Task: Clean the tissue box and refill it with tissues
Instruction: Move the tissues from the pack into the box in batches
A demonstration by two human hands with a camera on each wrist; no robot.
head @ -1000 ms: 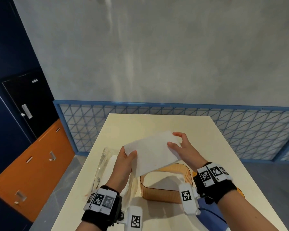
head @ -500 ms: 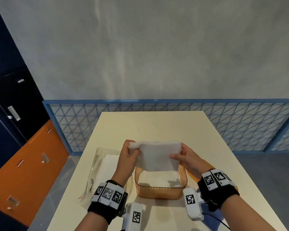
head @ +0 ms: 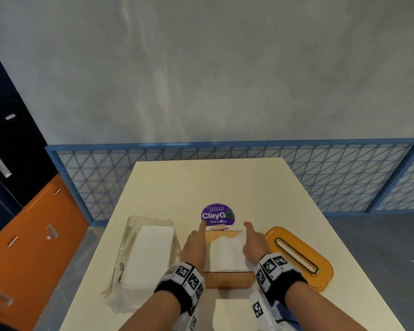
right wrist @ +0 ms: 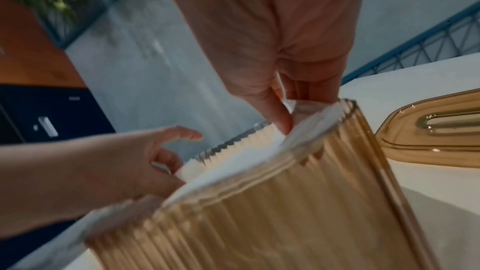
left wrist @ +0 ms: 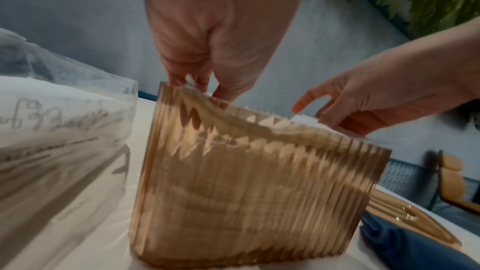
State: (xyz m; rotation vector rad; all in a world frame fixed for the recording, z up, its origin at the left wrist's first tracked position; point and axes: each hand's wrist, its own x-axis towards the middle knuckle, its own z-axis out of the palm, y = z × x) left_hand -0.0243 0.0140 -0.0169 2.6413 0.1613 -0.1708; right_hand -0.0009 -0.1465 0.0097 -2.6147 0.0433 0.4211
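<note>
From the head view, the amber ribbed tissue box (head: 228,279) stands open on the table (head: 225,182); the left hand (head: 195,247) and right hand (head: 252,244) pinch a white tissue stack (head: 227,255) by its ends, lowering it inside. Behind the box a purple sticker (head: 217,215) reads "ClayGO, Clean as you go"; right of it lies the slotted lid (head: 299,256). Both wrist views show the stack sagging between fingers, likely soft and light, best held at both ends; the box looks rigid, possibly slippery.

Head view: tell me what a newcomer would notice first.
Both hands, left and right, lower a white tissue stack into the ribbed amber box at the table's near middle. The amber lid lies to its right, a clear tissue pack to its left. A purple ClayGo sticker sits just beyond the box.
</note>
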